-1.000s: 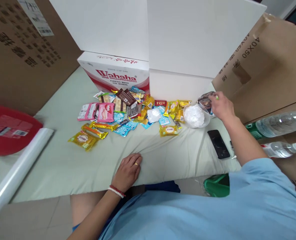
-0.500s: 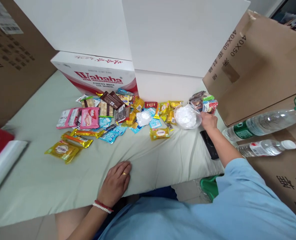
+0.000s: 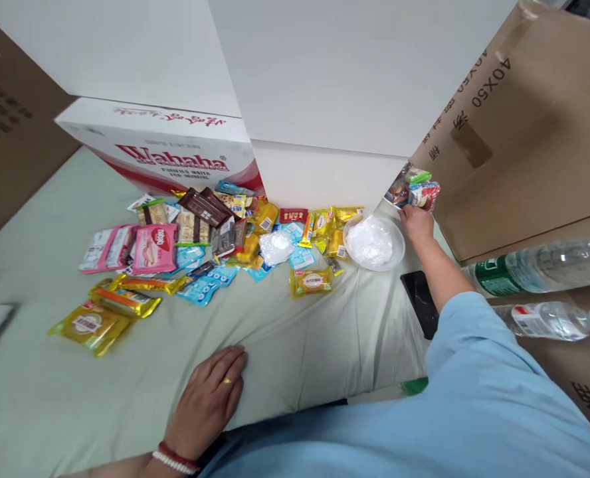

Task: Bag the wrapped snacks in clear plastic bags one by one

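My left hand point(image 3: 208, 388) lies palm down on the pale green cloth point(image 3: 295, 338), fingers stretched out and nothing in them. At the far right, my right hand point(image 3: 418, 224) is closed at the lower edge of a bunch of snack packets point(image 3: 423, 194), coloured brown, green and red-blue; its fingertips are partly hidden. Just left of that hand stands a round clear plastic bowl point(image 3: 399, 247) with crumpled white plastic point(image 3: 369, 240) inside. Near the bowl lie yellow-wrapped snacks point(image 3: 311, 283) and a crumpled clear wrapper point(image 3: 276, 247).
A pile of snacks, with a pink wafer pack point(image 3: 154, 249) and brown packets point(image 3: 205, 207), lies before the Wahaba carton point(image 3: 175, 156). A black phone point(image 3: 418, 305) is beside my right forearm. Bottles point(image 3: 549, 265) lie by the cardboard box point(image 3: 534, 133) at right.
My right hand and the snack packets have shifted away from the bowl, back toward the cardboard box. My view has tilted and moved closer. The left hand stays resting on the cloth.
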Motion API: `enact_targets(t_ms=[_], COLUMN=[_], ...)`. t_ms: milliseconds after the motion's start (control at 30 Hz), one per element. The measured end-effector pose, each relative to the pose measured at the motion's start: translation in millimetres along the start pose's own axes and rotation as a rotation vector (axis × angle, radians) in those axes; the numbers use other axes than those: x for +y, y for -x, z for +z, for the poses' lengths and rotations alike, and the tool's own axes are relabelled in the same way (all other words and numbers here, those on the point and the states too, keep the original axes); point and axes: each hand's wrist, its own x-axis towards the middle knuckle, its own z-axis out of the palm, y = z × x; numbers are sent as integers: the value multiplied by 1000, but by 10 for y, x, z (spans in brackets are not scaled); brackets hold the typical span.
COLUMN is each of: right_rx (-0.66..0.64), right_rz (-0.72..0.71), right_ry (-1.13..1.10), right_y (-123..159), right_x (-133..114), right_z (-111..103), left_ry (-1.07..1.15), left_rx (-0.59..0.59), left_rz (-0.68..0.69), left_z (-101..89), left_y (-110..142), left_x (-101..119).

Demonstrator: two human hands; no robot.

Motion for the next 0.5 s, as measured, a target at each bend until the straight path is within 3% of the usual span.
enact_targets(t_ms=[300, 400, 500], right_rx=[-56, -109, -102], right_rz=[25, 2, 9], right_ry=[-145, -205, -281], right_y=[-977, -1150, -1146], right_x=[52, 110, 158], right_z=[115, 150, 154], left_ry=[-21, -22, -6], left_rx=[-18, -30, -39], left_rz=[19, 19, 13], left_z=[-13, -13, -21], left_y=[2, 7, 2], left_x=[-35, -42, -41])
